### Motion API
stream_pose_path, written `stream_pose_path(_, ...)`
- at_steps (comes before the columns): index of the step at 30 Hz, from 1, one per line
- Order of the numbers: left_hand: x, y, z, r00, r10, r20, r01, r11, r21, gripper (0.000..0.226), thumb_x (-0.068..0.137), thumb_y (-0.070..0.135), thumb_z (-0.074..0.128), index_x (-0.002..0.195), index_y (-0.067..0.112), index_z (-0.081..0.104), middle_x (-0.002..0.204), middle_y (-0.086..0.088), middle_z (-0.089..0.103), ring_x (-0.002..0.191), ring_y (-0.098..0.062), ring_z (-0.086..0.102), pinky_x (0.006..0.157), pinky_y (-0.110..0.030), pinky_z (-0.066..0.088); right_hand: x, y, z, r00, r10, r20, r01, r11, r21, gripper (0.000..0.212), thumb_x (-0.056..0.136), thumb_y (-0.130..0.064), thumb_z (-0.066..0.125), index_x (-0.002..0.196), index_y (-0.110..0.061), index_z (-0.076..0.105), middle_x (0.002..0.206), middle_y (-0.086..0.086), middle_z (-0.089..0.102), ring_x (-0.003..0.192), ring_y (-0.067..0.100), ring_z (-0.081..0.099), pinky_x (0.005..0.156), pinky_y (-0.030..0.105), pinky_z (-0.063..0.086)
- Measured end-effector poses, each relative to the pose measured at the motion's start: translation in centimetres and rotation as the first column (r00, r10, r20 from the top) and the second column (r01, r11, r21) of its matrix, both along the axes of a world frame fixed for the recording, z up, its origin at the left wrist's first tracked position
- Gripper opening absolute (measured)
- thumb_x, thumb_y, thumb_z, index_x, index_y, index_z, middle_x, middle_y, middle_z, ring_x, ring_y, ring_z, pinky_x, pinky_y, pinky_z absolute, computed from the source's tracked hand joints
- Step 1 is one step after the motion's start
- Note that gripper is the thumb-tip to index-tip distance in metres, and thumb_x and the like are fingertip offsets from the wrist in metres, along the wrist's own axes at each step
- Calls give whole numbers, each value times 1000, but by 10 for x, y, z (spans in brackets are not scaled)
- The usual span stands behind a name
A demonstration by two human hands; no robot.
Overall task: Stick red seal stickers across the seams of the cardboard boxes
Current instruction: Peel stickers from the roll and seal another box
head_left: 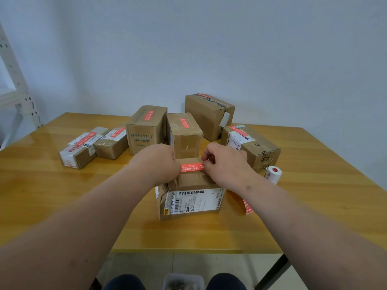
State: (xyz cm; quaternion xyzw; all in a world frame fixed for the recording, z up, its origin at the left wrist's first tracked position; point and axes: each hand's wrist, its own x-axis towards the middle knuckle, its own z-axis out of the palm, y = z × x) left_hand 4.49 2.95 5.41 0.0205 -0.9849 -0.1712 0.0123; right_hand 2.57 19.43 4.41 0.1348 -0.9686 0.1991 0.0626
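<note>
At the bottom edge, the person's knees in dark trousers are showing on either side of a clear plastic tub (183, 281) sitting on a pale tiled floor. Above them the yellow wooden bench (62, 197) on dark legs is stretching away toward a plain grey-white wall, with a white perforated shelf frame (18, 95) standing at the far left.

Nearest on the bench, a cardboard box (189, 197) is sitting with a white barcode label facing the person. Both forearms are reaching over it. A red seal sticker (191, 167) is lying across its top, its long axis running left to right. The left hand (156, 162) is covering the sticker's left end, fingers curled down and hidden, so whether it is pinching or just pressing cannot be told. The right hand (223, 162) is pinching the sticker's right end between thumb and fingertips.

Just right of the box, a strip of red stickers (248, 207) is trailing on the bench, and a white roll (273, 174) is standing near it.

Further back, six more boxes are standing in a loose arc, each bearing a red sticker on top: two low ones at the left (78, 149) (112, 143), a "HYNAUT" box (144, 130), a taller box (184, 135) directly behind the hands, a large one (209, 116) at the back, and one (253, 147) at the right.
</note>
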Motion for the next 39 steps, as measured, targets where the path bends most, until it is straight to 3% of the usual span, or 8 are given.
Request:
stream_pose_path(8, -3, 0, -1, 1000, 5, 15, -5, 999, -38, 20, 92, 30, 52, 78, 17, 58, 80, -2, 63, 72, -14, 57, 66, -28, 52, -3, 2, 3, 998, 26, 63, -26, 1000, 6, 11, 94, -20, 54, 95, -31, 55, 88, -15, 54, 99, 15, 55, 100, 45, 42)
stream_pose_path(18, -5, -2, -1, 999, 1, 34, -1, 1000, 7, 22, 92, 29, 54, 81, 12, 63, 85, -7, 67, 72, -15, 58, 71, -30, 55, -7, 5, 3, 995, 44, 87, -37, 996, -80, 9, 93, -23, 58, 96, -31, 56, 87, -16, 55, 97, 15, 57, 96, 46, 47)
stream_pose_path(20, -5, -1, -1, 999, -2, 36, 2, 1000, 4, 22, 92, 30, 54, 83, 12, 63, 85, -6, 67, 73, -15, 58, 70, -28, 54, -8, 6, 2, 995, 53, 82, -45, 994, -95, 9, 93, -22, 58, 96, -31, 55, 86, -16, 54, 95, 14, 57, 93, 42, 48)
stream_pose_path(22, -6, -2, -1, 999, -4, 34, 4, 1000, 2, 22, 92, 30, 54, 82, 12, 62, 83, -6, 66, 72, -15, 56, 68, -27, 52, -10, 8, 1, 996, 62, 68, -53, 991, -122, 9, 94, -22, 58, 98, -29, 55, 85, -15, 54, 89, 11, 55, 79, 28, 48)
stream_pose_path(25, -7, -3, -1, 999, -8, 37, 8, 1000, 4, 22, 92, 30, 54, 78, 14, 59, 76, -3, 60, 69, -14, 54, 64, -26, 49, -11, 10, 0, 996, 64, 68, -52, 985, -167, 9, 94, -20, 58, 99, -27, 54, 84, -12, 53, 79, 6, 51, 63, 18, 38)
stream_pose_path(39, -6, -1, -1, 1000, -11, 26, 13, 998, -63, 19, 91, 30, 54, 83, 14, 61, 83, -3, 64, 75, -14, 58, 70, -27, 54, -17, 9, -2, 992, 46, 116, -21, 979, -203, 11, 94, -24, 60, 101, -30, 54, 89, -12, 54, 82, 5, 52, 67, 19, 42)
